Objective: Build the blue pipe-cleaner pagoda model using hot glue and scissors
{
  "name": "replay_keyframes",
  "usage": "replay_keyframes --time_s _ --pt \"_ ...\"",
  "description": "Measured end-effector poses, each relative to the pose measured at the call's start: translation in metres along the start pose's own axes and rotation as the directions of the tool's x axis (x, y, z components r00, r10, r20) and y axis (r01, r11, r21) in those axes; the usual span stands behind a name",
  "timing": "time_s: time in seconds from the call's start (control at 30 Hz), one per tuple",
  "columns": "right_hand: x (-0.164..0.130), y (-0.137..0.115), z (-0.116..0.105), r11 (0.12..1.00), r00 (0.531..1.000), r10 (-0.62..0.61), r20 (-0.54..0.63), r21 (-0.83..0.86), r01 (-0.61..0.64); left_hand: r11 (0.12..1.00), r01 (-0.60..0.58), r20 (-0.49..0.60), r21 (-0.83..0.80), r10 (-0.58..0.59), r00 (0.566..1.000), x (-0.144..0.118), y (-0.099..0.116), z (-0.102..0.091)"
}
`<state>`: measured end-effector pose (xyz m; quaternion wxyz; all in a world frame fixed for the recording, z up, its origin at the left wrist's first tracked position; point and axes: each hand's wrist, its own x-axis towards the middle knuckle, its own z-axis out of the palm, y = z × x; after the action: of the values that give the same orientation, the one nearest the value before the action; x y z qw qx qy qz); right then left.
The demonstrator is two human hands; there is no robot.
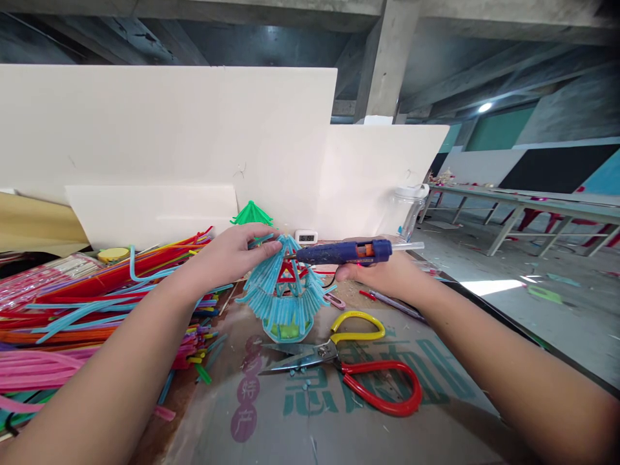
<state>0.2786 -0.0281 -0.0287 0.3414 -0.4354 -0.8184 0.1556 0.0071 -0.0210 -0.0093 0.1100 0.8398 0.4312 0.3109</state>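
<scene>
A: Your left hand (246, 250)?
B: Pinching the blue model pagoda (301, 311) near its top; most sits just below, to that hand's right.
A: Your right hand (380, 276)?
B: Gripping the hot glue gun (334, 253), nozzle (290, 257) at the pagoda.

Bare forearms (145, 336) forward, left hand (240, 250) thumb-inward, right hand (385, 278) in grip

Colorful pipe cleaners (36, 369) lie heaped on the left of a brown worktop (155, 440), partly covered by a grey printed sheet (208, 434). Scissors (325, 352) with yellow and red handles rest on the sheet, blades parted, among blue scraps (306, 385); a light-blue model (291, 312) stands just beyond. Behind sits a small digital clock (306, 237).
</scene>
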Motion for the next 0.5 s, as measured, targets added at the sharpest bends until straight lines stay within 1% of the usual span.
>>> replay_keyframes --time_s 0.13,0.23,0.33,0.43,0.5 --pt "0.0002 0.0032 0.0006 0.999 0.999 -0.027 0.020 0.036 0.026 1.000 0.006 0.004 0.007 -0.006 1.000 -0.0002 0.0012 -0.0005" --pt "0.0009 0.0047 -0.0024 0.995 0.996 -0.086 0.029 0.054 0.084 1.000 0.016 0.006 0.009 -0.016 1.000 -0.0002 0.0015 -0.0005" --pt "0.0012 0.0035 -0.0063 0.987 0.988 -0.138 0.072 0.091 0.131 1.000 0.009 0.014 0.003 -0.009 1.000 -0.0001 0.0014 -0.0005" --pt "0.0013 0.0011 -0.0083 0.983 0.983 -0.149 0.102 0.119 0.137 1.000 0.008 0.016 -0.003 -0.008 1.000 -0.0002 0.0015 -0.0006" --pt "0.0015 0.0006 -0.0083 0.981 0.984 -0.156 0.082 0.129 0.144 1.000 0.013 0.014 -0.006 -0.013 1.000 -0.0004 0.0018 -0.0008"
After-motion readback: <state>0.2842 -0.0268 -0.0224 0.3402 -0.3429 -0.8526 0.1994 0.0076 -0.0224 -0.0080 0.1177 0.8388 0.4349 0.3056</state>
